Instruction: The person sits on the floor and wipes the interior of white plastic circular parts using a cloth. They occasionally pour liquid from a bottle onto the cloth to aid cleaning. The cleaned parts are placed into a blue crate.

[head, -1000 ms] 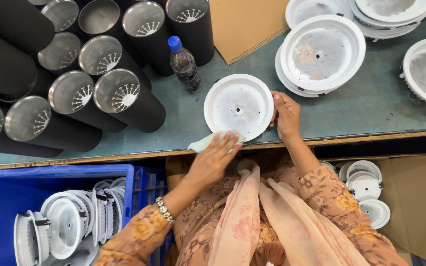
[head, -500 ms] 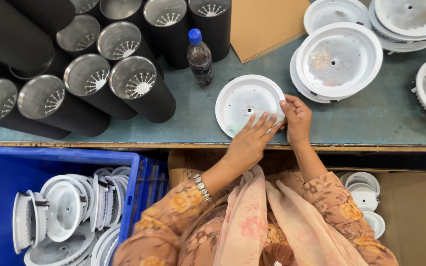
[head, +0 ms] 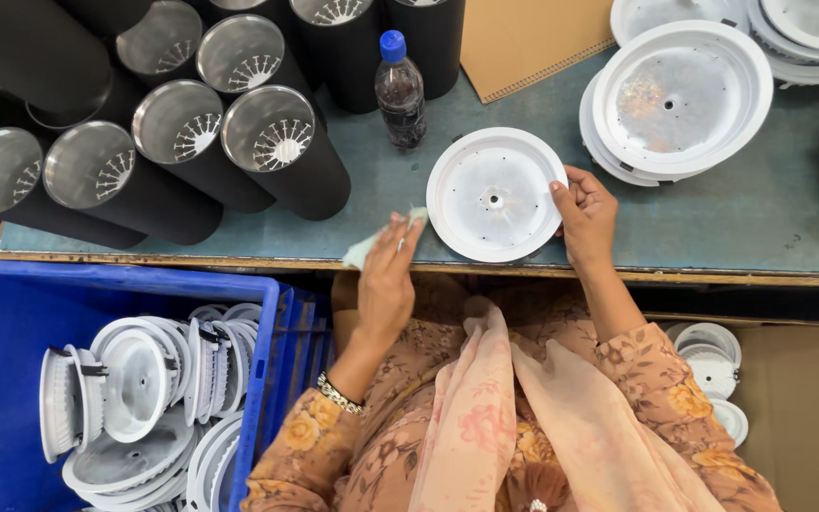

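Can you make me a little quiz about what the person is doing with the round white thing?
1. True or false: the right hand holds the rim of the round white dish lying on the green table.
2. What does the left hand hold? A) a bottle B) a small pale cloth C) a black tube
3. Fill in: the blue crate below the table edge holds more white ____.

Key: 1. True. 2. B, the cloth is pinched in the fingers just left of the dish. 3. Dishes, stacked on edge inside the crate. The bottle stands untouched beside the black tubes.
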